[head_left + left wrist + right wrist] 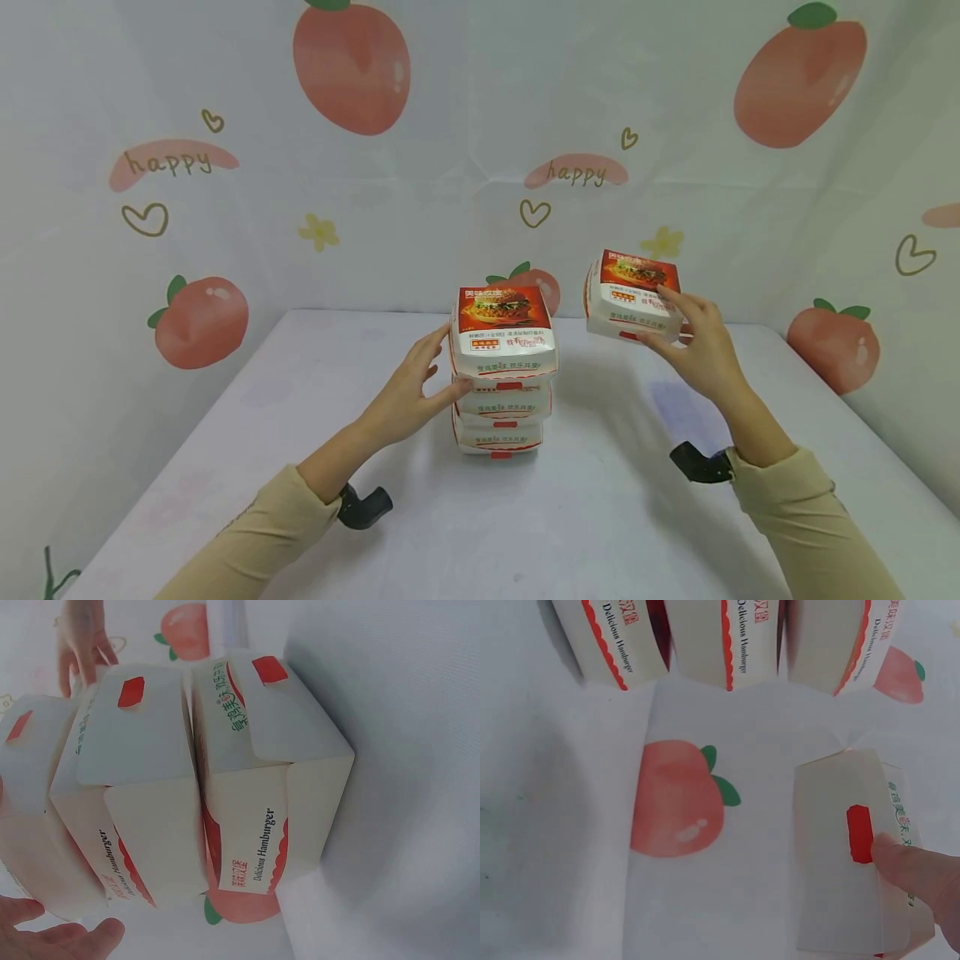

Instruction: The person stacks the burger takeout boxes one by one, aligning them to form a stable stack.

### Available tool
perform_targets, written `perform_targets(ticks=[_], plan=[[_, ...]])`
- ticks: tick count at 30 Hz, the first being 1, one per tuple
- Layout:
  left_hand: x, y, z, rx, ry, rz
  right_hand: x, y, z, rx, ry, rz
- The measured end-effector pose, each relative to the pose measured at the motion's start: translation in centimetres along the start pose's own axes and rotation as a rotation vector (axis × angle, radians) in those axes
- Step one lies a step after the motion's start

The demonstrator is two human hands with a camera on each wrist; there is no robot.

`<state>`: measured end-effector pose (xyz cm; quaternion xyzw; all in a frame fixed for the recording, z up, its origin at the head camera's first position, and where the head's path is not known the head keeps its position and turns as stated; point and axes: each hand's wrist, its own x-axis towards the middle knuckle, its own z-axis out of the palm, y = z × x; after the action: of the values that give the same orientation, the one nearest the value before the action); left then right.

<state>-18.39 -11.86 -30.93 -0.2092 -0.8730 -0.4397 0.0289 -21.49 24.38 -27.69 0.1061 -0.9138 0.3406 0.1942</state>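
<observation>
Three white burger boxes stand in a stack on the table, the top burger box showing a red lid with a burger picture. My left hand rests against the left side of that top box, its thumb near the front lower corner. In the left wrist view, left fingers lie beside the box. Up and to the right, my right hand grips another burger box by its right side, in the air apart from the stack. The right wrist view shows a finger on the held box by its red tab.
The pale table runs back to a light cloth backdrop printed with peaches, hearts and "happy". Black wrist mounts sit on both forearms. A thin green object shows at the lower left.
</observation>
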Motion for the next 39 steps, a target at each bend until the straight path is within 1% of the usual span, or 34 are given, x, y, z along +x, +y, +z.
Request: perform_targets(ticks=[7, 17, 24, 35, 39], plan=[[0.0, 0.1, 0.0, 0.0, 0.002, 0.003, 0.2, -0.9, -0.6, -0.021, 0.025, -0.009], [0.0, 0.0, 0.0, -0.003, -0.003, 0.0, 0.3, -1.9, -1.2, -0.027, 0.028, -0.023], [0.0, 0.0, -0.1, 0.001, -0.004, 0.008, 0.3, -2.7, -1.4, -0.022, 0.035, -0.032], [0.1, 0.1, -0.1, -0.006, -0.004, 0.011, 0.1, -3.5, -1.5, 0.001, 0.028, -0.015], [0.1, 0.1, -0.1, -0.008, -0.003, 0.015, 0.1, -3.7, -1.5, -0.007, 0.038, -0.03]])
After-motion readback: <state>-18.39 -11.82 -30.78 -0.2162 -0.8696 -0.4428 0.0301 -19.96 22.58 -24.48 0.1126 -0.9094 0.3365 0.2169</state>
